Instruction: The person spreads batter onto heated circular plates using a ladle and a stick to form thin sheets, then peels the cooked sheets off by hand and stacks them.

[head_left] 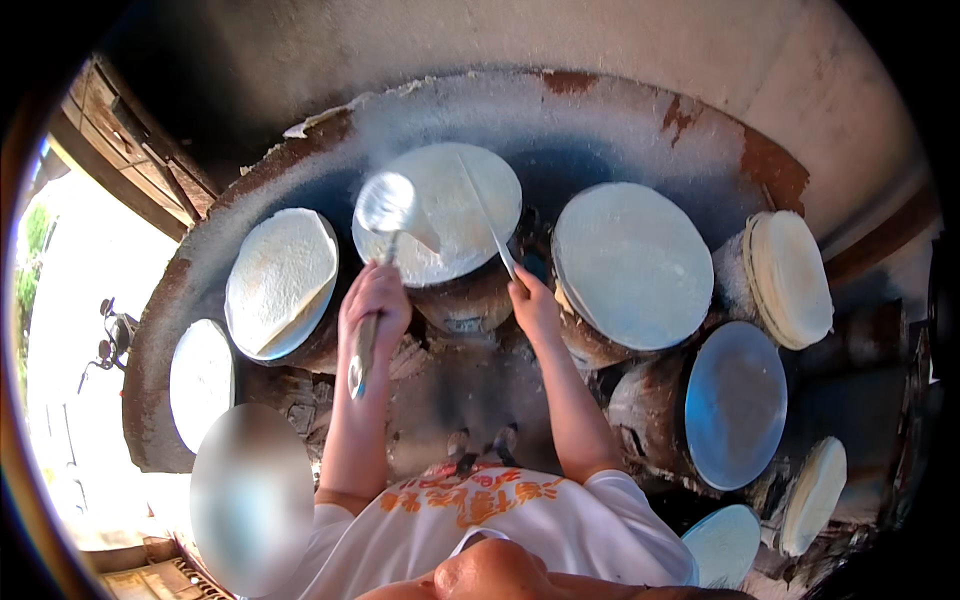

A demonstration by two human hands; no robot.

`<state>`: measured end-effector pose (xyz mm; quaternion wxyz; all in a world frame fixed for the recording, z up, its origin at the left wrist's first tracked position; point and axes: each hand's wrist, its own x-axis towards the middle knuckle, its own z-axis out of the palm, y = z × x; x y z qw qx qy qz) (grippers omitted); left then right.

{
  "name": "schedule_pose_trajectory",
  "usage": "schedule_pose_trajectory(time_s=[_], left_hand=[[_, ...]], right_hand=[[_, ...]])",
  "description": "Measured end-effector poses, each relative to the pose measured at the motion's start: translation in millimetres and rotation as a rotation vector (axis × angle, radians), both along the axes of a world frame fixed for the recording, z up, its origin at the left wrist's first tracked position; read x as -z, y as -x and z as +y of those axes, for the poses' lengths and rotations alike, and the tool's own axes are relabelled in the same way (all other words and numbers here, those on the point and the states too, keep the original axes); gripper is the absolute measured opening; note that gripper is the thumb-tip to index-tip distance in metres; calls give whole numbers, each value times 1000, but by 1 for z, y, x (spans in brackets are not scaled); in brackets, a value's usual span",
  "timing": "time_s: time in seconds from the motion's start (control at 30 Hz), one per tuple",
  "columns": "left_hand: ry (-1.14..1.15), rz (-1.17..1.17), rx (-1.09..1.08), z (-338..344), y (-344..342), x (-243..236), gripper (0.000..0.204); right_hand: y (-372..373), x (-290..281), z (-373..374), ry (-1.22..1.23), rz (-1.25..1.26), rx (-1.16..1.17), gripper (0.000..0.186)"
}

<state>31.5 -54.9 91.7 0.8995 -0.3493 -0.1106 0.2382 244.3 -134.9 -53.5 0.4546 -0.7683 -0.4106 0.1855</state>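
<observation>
My left hand [377, 302] is closed around the handle of a ladle [386, 203] with a shiny round bowl. The bowl is over the left part of a round griddle [430, 270] straight ahead, its surface covered by a thin white sheet of batter [440, 180]. In my closed right hand [537, 305] is a long, narrow spatula [483, 205], its pale blade slanting up and left across the same sheet. Whether the ladle or the blade touches the sheet, I cannot tell.
More drum-like stoves curve around me. Pale flat sheets cover the griddles to the left [282, 282] and right [632, 265]. A bare grey griddle [737, 405] is farther right, below a stack of pale rounds [790, 280]. Behind the stoves runs a rusty-edged grey ledge [640, 105].
</observation>
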Motion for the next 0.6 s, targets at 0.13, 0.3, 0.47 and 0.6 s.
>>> schedule_pose_trajectory(time_s=[0.13, 0.3, 0.47, 0.6], left_hand=[[-518, 338, -74, 17, 21, 8, 36], [-123, 393, -100, 43, 8, -9, 28], [-516, 336, 151, -43, -2, -49, 20], [-1085, 450, 133, -148, -17, -81, 40]], right_hand=[[42, 27, -18, 146, 34, -395, 36], [32, 3, -27, 224, -58, -158, 32], [77, 77, -148, -229, 13, -424, 35], [92, 7, -299, -208, 1106, 253, 46]])
